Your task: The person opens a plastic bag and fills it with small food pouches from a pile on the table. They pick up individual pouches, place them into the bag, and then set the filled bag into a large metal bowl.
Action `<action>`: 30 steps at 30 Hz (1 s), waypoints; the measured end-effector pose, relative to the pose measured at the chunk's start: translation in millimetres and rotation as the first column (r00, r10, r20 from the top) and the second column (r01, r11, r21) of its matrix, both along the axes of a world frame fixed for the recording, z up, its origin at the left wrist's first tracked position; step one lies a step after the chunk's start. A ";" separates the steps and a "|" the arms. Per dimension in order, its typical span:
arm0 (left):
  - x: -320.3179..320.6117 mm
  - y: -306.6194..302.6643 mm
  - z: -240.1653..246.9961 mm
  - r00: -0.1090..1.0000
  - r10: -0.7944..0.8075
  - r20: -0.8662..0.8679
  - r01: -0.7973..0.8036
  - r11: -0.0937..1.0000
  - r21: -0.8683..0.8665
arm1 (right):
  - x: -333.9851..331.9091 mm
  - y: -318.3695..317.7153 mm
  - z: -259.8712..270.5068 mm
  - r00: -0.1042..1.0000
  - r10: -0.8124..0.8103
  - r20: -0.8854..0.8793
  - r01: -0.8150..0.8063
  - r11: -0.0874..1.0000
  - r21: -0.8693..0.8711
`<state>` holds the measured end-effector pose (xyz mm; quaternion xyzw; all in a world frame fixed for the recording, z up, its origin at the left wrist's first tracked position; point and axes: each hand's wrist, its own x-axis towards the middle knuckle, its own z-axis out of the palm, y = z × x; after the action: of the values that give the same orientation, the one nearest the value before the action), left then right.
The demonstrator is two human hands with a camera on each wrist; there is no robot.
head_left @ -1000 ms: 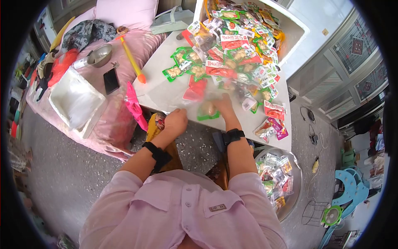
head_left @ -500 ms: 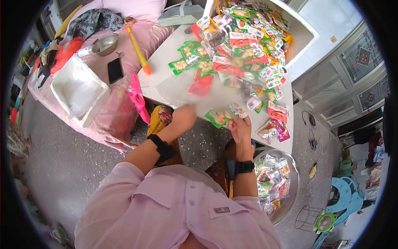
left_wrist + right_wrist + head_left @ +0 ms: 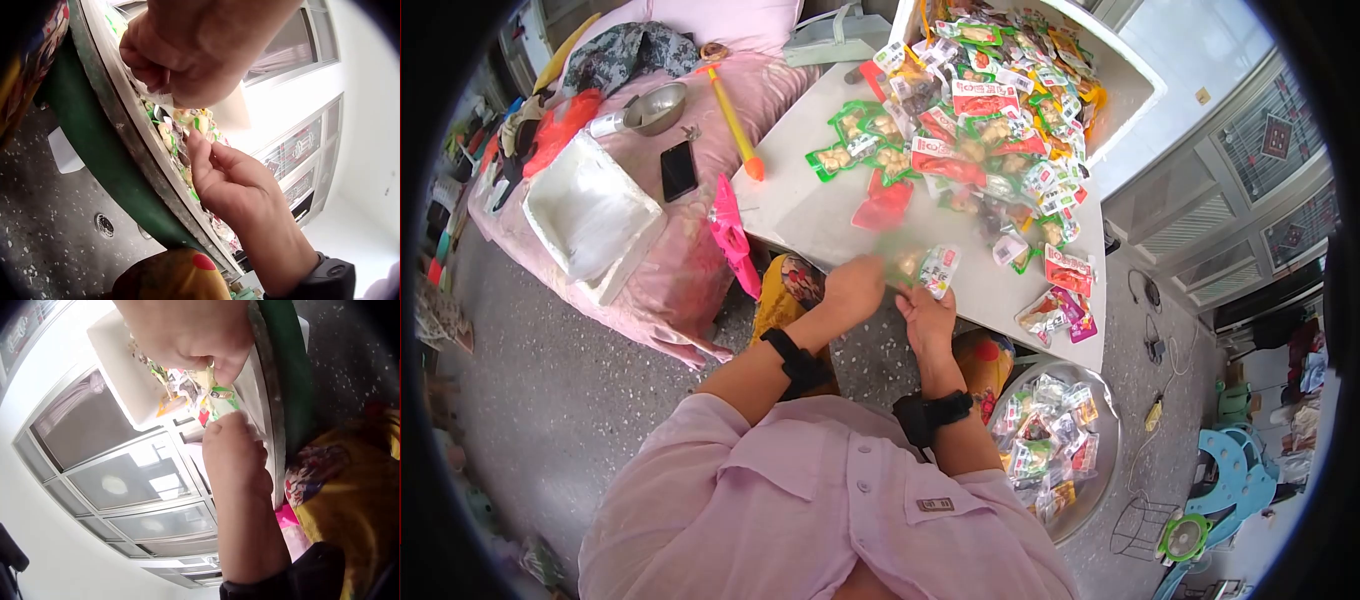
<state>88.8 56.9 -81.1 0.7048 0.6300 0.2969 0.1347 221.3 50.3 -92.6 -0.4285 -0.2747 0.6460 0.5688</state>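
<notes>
In the head view, my right hand (image 3: 927, 318) pinches a clear food packet with a white printed label (image 3: 940, 270) over the table's front edge. Beside it, blurred, is a green-edged food packet (image 3: 905, 264), its left end at the curled fingers of my left hand (image 3: 855, 288). From the right wrist, the left fist (image 3: 234, 450) grips the green-and-white end of a packet (image 3: 224, 405), with the right thumb and fingers close above. A red packet (image 3: 882, 203) lies just beyond the hands.
Several food packets (image 3: 975, 150) are heaped on the white table (image 3: 800, 190), spilling from a white foam box (image 3: 1125, 100). A metal basin (image 3: 1112, 440) of packets stands at right. On the pink bed are a foam tray (image 3: 590, 220), a phone (image 3: 678, 170) and a metal bowl (image 3: 658, 108).
My right hand first drew back right with the packets, then came left toward the left hand. The left hand shifted slightly right. The heap looks unchanged.
</notes>
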 end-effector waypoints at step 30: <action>-19.6 -5.1 2.7 0.991 -0.038 -0.130 0.069 0.969 0.239 | -48.3 61.9 -5.6 0.945 0.277 -0.172 -0.281 0.960 0.005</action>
<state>69.1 51.8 -78.4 0.7500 0.5768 0.3234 0.0159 173.0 112.2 -98.2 -0.3339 -0.2765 0.7569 0.4890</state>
